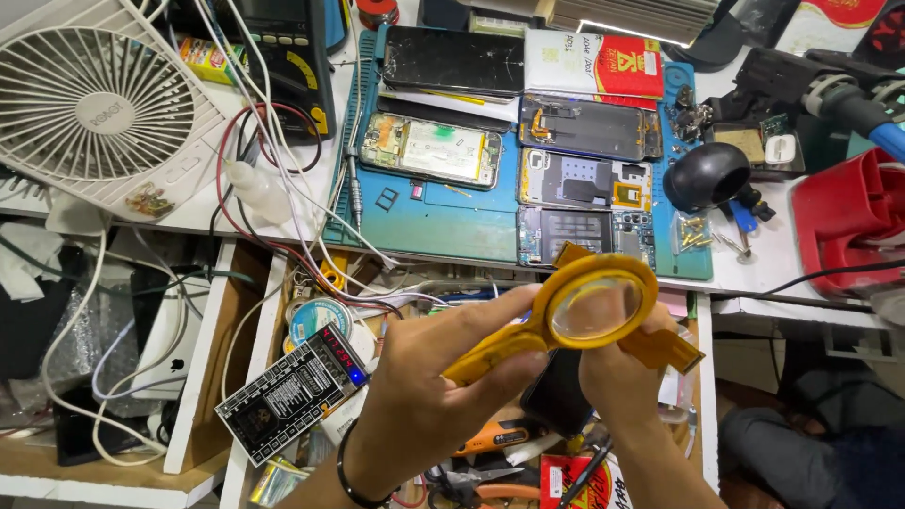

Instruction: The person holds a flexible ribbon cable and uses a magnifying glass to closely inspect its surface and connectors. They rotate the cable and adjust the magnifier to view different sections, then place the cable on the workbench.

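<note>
Above the open, cluttered drawer, just below the blue work mat, both hands hold a yellow magnifying glass. Its round plastic rim circles a clear lens, through which fingertips show blurred. The left hand closes round the flat yellow handle; the right hand grips the rim and a yellow flap jutting beside it. Opened phones lie on the mat.

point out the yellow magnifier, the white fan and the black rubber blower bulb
yellow magnifier (pixel 596 307), head view, on the round lens inside the yellow ring.
white fan (pixel 94 111), head view, on the hub of the front grille.
black blower bulb (pixel 705 175), head view, on the rounded body.
</note>
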